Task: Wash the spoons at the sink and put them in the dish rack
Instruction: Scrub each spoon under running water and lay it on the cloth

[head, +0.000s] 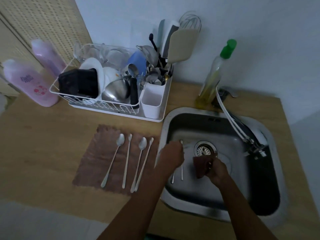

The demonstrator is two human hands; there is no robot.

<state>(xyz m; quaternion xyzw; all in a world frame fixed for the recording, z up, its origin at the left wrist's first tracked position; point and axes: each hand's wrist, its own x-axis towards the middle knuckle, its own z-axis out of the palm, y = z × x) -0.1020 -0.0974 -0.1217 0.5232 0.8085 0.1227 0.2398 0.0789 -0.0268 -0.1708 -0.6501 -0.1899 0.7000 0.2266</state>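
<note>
Over the sink [174,118], the left hand [171,155] was clamped, fingers together, on two long spoons [181,172], bowls far and handles trailing near, apparently so both could be scrubbed at once. The right hand [217,169] gripped a brown scrub pad [200,166] just right of them, fingers curled shut around it. Four more spoons [128,158] lay side by side on a brown cloth [90,163] to the left, seemingly awaiting washing. The dish rack [110,108] stood far left, within easy reach.
</note>
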